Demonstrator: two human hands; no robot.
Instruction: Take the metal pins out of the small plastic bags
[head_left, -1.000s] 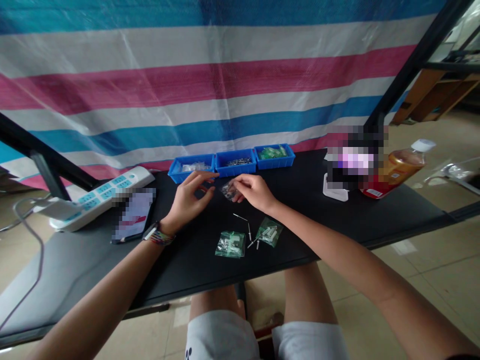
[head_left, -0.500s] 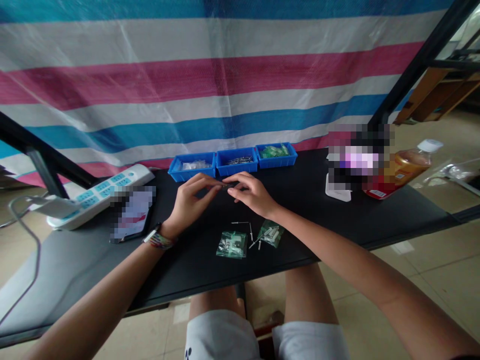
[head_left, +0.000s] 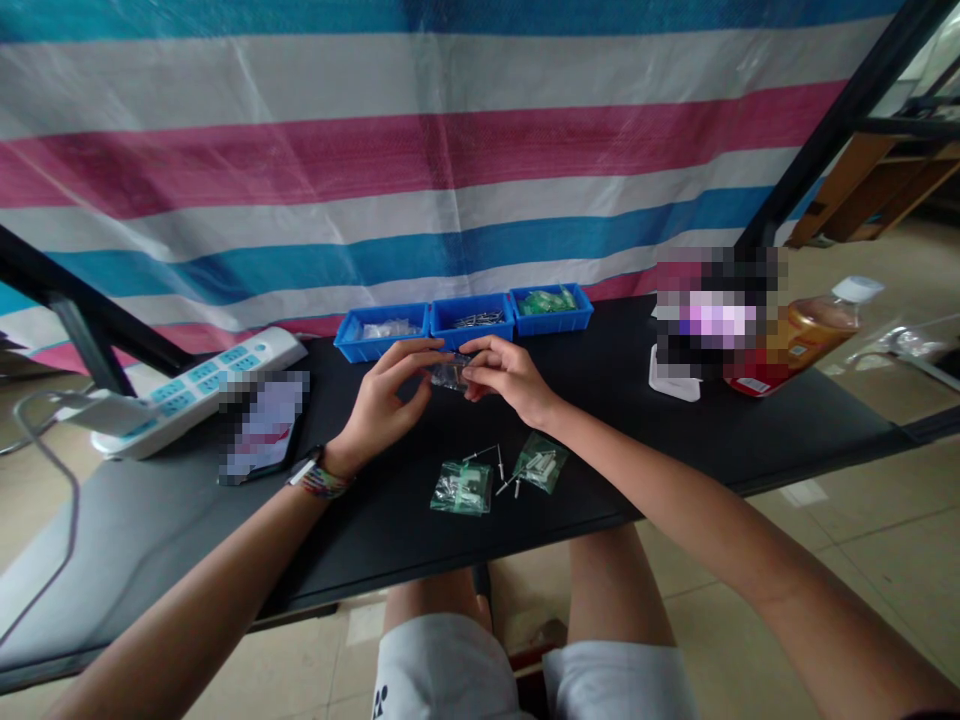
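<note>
My left hand (head_left: pixel 386 400) and my right hand (head_left: pixel 504 375) both pinch a small clear plastic bag (head_left: pixel 450 373) just above the black table (head_left: pixel 675 440), in front of the blue bins. Each hand holds one end of the bag. Below my hands lie two small green bags (head_left: pixel 463 489) (head_left: pixel 541 463) with white parts inside. A few loose metal pins (head_left: pixel 495 462) lie between the green bags.
Three blue bins (head_left: pixel 382 333) (head_left: pixel 472 320) (head_left: pixel 551 308) line the table's far edge. A white power strip (head_left: pixel 195 388) and a phone (head_left: pixel 259 428) lie at left. A white stand (head_left: pixel 673 380) and an orange drink bottle (head_left: pixel 810 335) stand at right. A striped tarp (head_left: pixel 450 160) hangs behind.
My left hand has closed onto the clear bag that my right hand held alone a second ago. Both hands dipped to the table, then lifted the bag slightly.
</note>
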